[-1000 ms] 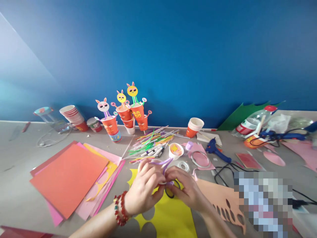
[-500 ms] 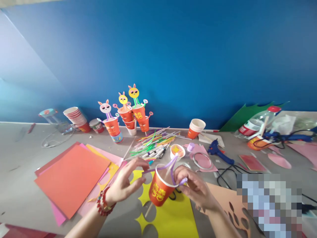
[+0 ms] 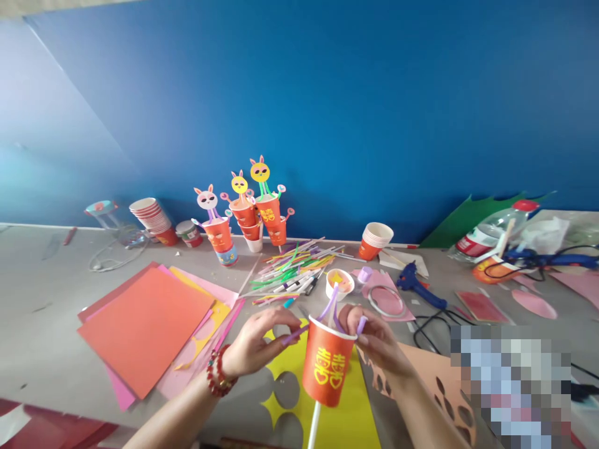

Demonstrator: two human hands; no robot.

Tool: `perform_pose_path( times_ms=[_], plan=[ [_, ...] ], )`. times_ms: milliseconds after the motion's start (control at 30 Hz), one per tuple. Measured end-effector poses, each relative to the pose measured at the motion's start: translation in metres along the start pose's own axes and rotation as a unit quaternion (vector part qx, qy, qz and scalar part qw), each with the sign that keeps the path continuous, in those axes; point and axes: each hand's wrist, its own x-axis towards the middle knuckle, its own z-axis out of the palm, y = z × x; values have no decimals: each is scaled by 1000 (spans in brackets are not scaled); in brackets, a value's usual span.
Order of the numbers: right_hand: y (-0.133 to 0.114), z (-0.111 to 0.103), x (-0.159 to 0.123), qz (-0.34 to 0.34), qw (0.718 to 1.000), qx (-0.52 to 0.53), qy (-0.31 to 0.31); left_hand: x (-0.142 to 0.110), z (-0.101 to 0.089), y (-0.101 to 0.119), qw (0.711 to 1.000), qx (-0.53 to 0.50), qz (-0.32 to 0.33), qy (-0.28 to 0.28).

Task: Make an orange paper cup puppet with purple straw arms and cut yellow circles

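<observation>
A red paper cup point(image 3: 326, 368) with yellow double-happiness characters hangs upright over the work surface, a white stick point(image 3: 314, 427) coming out of its bottom. Thin purple strips point(image 3: 333, 305) rise from inside the cup to a point and bend out over both sides of the rim. My left hand point(image 3: 264, 340), wearing red bead bracelets, pinches the strip end on the left. At the right rim, my right hand point(image 3: 369, 333) grips the cup edge with its fingers around the other strip end; part of that grip is hidden.
Yellow cut-out sheet point(image 3: 346, 424) lies below the cup, orange sheets point(image 3: 145, 330) to the left. Behind are coloured strips point(image 3: 299, 268), a small white cup point(image 3: 346, 293) and cups with rabbit figures point(image 3: 218, 237). A blue glue gun point(image 3: 418, 285) with black cable lies right.
The cup has moved right and nearer to me and turned more upright, its stick now showing below. My left hand has closed on the left strip end.
</observation>
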Motion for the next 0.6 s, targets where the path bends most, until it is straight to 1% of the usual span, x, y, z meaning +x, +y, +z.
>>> perform_pose_path(
  times_ms=[100,167,233,333,467,533,600],
  plan=[
    [1,5,1,4,1000,19,-8,6,0,-3,999,-9,37,-15],
    [1,7,1,2,999,29,-14,9,1,-3,998,-16,57,-13],
    [2,7,2,-4,999,37,-18,10,1,0,998,-11,63,-7],
    [3,5,2,-9,998,50,-27,12,3,5,998,-15,56,-11],
    [3,3,2,-9,997,65,-42,17,6,10,996,-55,40,-49],
    [3,2,3,-10,997,70,-38,20,8,10,995,-78,28,-49],
    [3,2,3,-11,997,72,-33,23,11,9,993,-112,7,-35]
  ],
)
